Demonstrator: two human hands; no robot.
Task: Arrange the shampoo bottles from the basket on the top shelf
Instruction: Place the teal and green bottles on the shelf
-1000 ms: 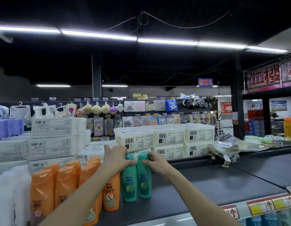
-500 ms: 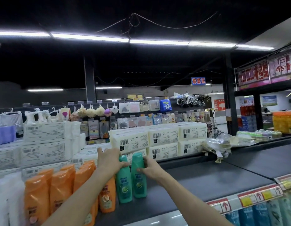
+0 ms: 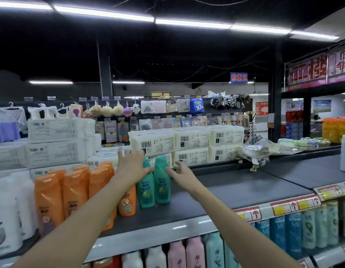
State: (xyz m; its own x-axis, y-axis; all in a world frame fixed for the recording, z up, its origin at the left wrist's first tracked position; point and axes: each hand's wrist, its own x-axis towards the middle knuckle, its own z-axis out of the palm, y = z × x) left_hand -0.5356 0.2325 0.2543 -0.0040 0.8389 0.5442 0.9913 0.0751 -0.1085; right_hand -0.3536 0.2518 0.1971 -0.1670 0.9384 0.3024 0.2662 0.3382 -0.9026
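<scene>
The two green shampoo bottles (image 3: 162, 183) stand upright, caps up, on the top shelf (image 3: 235, 188), just right of the orange bottles (image 3: 75, 188). They sit between the hands. The left hand (image 3: 131, 164) is spread wide with its thumb against one bottle. The right hand (image 3: 180, 172) has loose fingers, fingertips at the other bottle, gripping nothing.

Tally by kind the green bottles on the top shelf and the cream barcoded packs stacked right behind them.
Green bottles: 2
Cream packs, faces showing: 6 (3 over 3)
Total: 8
</scene>
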